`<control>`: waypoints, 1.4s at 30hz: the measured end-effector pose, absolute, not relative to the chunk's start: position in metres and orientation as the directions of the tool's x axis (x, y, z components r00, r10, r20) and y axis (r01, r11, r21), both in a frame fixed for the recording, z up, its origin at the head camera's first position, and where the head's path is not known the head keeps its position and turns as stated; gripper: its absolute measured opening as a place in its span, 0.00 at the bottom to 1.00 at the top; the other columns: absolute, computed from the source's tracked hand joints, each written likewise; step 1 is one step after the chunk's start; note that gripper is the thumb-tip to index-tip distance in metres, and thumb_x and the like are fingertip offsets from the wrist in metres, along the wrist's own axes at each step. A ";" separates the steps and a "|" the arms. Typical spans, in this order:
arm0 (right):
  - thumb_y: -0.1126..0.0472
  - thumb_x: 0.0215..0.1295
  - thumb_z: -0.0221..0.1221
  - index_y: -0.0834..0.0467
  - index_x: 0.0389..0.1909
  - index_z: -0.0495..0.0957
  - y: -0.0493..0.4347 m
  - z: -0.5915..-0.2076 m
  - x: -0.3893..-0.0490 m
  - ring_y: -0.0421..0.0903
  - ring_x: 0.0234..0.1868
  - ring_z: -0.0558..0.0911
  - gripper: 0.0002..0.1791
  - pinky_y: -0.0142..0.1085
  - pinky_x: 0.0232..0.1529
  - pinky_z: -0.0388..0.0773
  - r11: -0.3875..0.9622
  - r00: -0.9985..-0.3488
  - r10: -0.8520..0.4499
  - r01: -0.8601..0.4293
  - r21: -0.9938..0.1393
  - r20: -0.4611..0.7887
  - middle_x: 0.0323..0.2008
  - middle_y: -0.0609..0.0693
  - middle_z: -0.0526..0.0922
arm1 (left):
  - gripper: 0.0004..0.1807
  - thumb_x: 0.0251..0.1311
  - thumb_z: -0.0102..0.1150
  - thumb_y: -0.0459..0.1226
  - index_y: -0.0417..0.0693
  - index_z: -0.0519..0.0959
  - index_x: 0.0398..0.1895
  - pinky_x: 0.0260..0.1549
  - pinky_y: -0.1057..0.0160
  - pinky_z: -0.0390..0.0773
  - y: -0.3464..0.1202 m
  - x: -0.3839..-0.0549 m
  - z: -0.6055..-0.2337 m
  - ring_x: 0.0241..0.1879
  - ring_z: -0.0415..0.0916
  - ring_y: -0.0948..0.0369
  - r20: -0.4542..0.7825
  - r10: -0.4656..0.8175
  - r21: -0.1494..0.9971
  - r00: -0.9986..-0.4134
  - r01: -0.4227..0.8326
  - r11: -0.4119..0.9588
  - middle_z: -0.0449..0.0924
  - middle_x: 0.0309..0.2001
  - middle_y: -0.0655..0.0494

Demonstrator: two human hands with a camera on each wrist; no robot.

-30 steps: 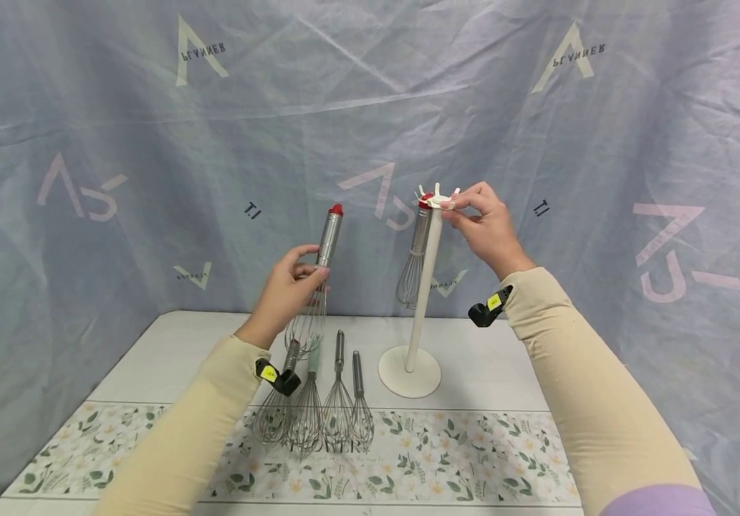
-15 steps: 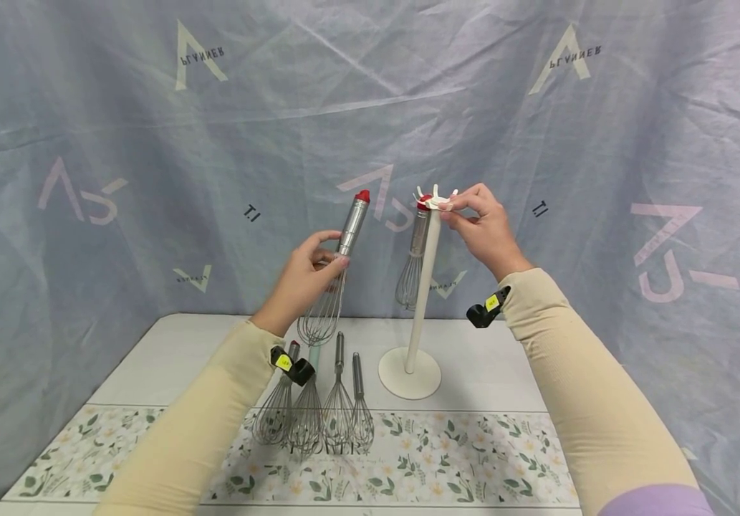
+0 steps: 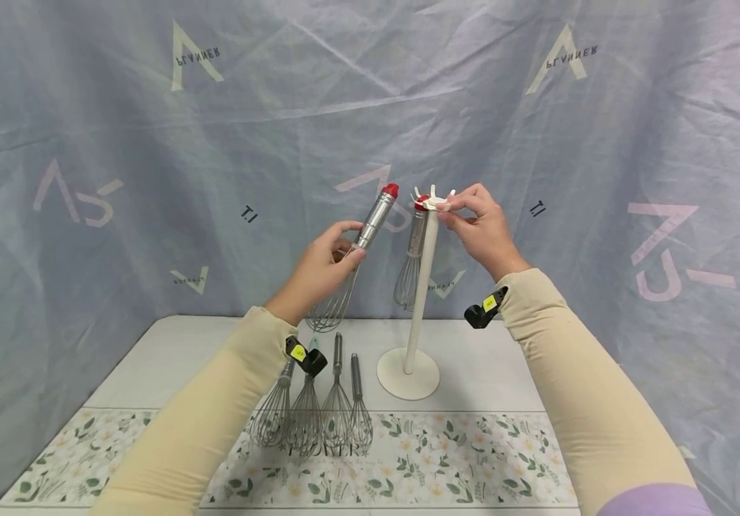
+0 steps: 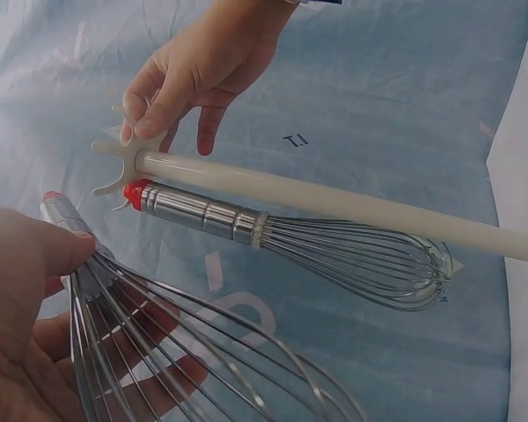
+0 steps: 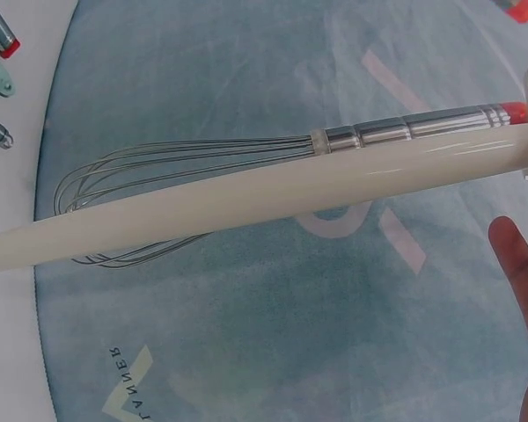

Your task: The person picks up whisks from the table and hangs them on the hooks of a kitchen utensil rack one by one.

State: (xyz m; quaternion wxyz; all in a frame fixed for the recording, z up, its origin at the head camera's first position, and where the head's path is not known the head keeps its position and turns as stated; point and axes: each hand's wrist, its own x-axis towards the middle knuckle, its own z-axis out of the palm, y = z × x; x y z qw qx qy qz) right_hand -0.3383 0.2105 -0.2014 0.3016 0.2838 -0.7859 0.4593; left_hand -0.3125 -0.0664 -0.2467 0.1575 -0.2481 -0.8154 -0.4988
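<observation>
My left hand [image 3: 326,264] pinches a red-tipped metal whisk [image 3: 376,217] where its handle meets the wires. This whisk leans to the right, red end up, left of the stand's top. With thumb and fingers my right hand [image 3: 482,226] grips the hooked top [image 3: 437,203] of a cream stand [image 3: 423,301]. From one of the hooks hangs another red-tipped whisk [image 4: 202,215], its wires pointing down along the pole. In the right wrist view the pole [image 5: 273,200] crosses in front of that hanging whisk, and only part of my right hand shows.
Several whisks [image 3: 337,408] lie side by side at the front left of the white table [image 3: 492,365], partly behind my left wrist camera. The stand's round base [image 3: 390,380] rests on the table. A floral strip [image 3: 460,459] runs along the front, and a grey-blue cloth [image 3: 266,129] hangs behind.
My left hand has carried its whisk right and slightly up towards the stand's top, tilting it further right. My right hand keeps its grip on the stand.
</observation>
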 end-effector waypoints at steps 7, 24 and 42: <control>0.70 0.66 0.64 0.70 0.42 0.84 0.211 -0.203 -0.341 0.50 0.60 0.76 0.07 0.25 0.45 0.79 0.410 -0.653 -0.165 -0.727 -0.551 0.739 0.42 0.50 0.70 | 0.24 0.73 0.58 0.39 0.59 0.70 0.70 0.31 0.56 0.78 -0.059 -0.317 -0.243 0.35 0.81 0.56 0.501 0.266 0.705 -0.824 0.567 0.427 0.85 0.44 0.49; 0.66 0.65 0.66 0.64 0.43 0.86 0.221 -0.218 -0.372 0.47 0.62 0.76 0.08 0.26 0.44 0.80 0.409 -0.637 -0.154 -0.737 -0.538 0.756 0.43 0.49 0.70 | 0.25 0.72 0.59 0.41 0.59 0.72 0.71 0.26 0.59 0.75 -0.052 -0.322 -0.240 0.34 0.80 0.60 0.483 0.315 0.588 -0.817 0.570 0.574 0.85 0.41 0.55; 0.72 0.66 0.63 0.70 0.44 0.84 0.218 -0.216 -0.365 0.55 0.64 0.75 0.08 0.24 0.43 0.78 0.393 -0.641 -0.151 -0.738 -0.549 0.753 0.43 0.54 0.69 | 0.29 0.73 0.59 0.40 0.61 0.68 0.75 0.29 0.60 0.74 -0.036 -0.332 -0.267 0.37 0.81 0.58 0.477 0.285 0.688 -0.831 0.555 0.467 0.85 0.46 0.51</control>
